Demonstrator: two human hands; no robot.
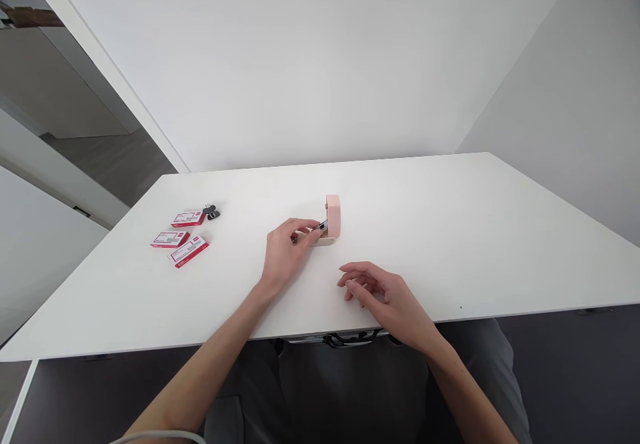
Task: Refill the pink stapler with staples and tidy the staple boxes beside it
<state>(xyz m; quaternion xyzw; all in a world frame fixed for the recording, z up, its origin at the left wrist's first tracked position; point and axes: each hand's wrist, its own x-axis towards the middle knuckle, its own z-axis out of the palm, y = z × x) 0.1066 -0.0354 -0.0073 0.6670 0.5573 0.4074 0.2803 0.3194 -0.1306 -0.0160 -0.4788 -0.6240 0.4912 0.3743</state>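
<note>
A pink stapler (333,216) stands on the white table with its top cover swung upright and its pale base flat. My left hand (290,247) pinches the metal staple magazine (323,227) of the stapler between thumb and fingers. The fingers hide part of the magazine and the base. A small dark reddish bit (294,238) shows beside the left palm; I cannot make out what it is. Nearer the front edge, my right hand (383,291) hovers over or rests on the table, its fingers loosely bent and apart, holding nothing.
Three red-and-white staple boxes (189,251) lie on the left side of the white table (425,217). A small black object (211,211), maybe a staple remover, touches or sits by the farthest box. White walls stand behind and at the right.
</note>
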